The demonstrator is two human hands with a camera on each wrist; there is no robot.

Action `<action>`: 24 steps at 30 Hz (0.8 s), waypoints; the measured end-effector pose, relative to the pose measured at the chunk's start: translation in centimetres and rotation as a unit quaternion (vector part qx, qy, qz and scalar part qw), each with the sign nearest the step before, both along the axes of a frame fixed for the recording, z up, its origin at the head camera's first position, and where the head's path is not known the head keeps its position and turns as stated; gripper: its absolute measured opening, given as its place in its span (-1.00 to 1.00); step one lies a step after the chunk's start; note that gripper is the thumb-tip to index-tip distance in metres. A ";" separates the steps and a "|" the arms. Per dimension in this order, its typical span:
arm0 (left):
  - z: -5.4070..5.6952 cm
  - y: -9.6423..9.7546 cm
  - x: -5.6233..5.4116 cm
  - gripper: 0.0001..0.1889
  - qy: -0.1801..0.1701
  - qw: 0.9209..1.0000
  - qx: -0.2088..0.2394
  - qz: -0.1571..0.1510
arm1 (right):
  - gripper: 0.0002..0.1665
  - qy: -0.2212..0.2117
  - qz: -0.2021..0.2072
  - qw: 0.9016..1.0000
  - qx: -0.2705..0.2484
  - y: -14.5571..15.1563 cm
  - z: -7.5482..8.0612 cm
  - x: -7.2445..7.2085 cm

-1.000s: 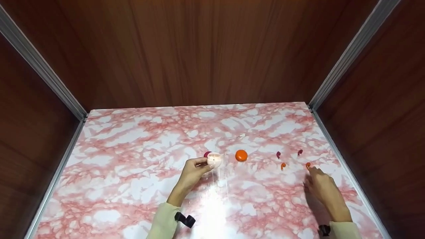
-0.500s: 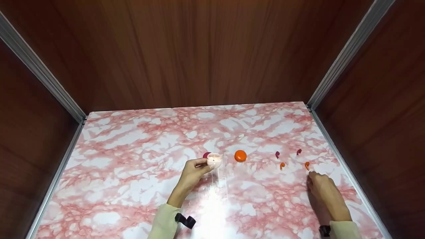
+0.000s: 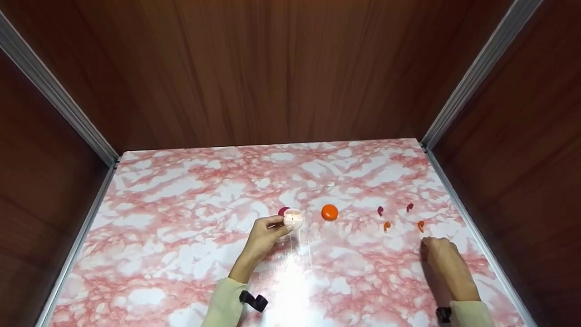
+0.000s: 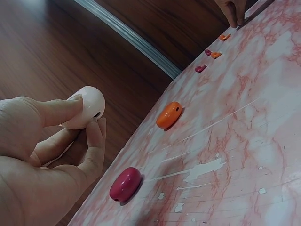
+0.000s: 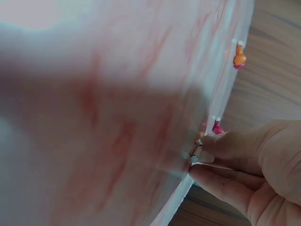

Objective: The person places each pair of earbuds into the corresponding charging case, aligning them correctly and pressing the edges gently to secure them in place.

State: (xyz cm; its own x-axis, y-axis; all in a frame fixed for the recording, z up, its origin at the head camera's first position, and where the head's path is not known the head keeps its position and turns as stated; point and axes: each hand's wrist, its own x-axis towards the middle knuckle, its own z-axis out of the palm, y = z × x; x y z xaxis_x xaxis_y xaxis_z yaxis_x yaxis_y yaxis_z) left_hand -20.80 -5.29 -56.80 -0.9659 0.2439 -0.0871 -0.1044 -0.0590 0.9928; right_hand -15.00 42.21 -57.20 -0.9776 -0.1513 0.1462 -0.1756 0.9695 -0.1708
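My left hand [image 3: 263, 236] holds a white earbud case [image 3: 294, 220] up between thumb and fingers, its lid raised in the head view. Behind it a crimson earbud case [image 4: 126, 184] lies on the table, partly hidden in the head view. Just right of them sits an orange earbud case [image 3: 330, 212]. At the right side my right hand [image 3: 446, 260] pinches a small white earbud [image 5: 198, 153] with a metallic tip, low at the tabletop. Directly beyond those fingertips lies an orange earbud [image 3: 421, 225]; a second orange earbud [image 3: 386, 226] is to its left.
Farther back lie two crimson earbuds, a left crimson earbud [image 3: 380, 210] and a right crimson earbud [image 3: 410, 207]. The pink marbled table [image 3: 181, 254] is bounded by brown wood panels [image 3: 281, 72] and metal rails [image 3: 472, 227].
My right hand has drawn back slightly toward me, away from the right orange earbud, which now shows fully. My left hand keeps the white case in the same place.
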 end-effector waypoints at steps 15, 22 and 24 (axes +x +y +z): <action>0.0 -0.1 0.0 -0.60 -0.002 1.000 0.007 -0.002 | -0.70 0.005 -0.005 1.000 -0.008 0.0 0.2 -0.6; 0.1 -0.1 0.0 -0.61 0.001 1.000 0.011 -0.002 | -0.62 -0.001 -0.012 1.000 -0.023 0.0 0.3 -0.6; 0.0 0.0 -0.1 -0.61 0.001 1.000 0.012 0.000 | -0.62 -0.004 -0.014 0.999 -0.030 -0.1 0.4 -0.6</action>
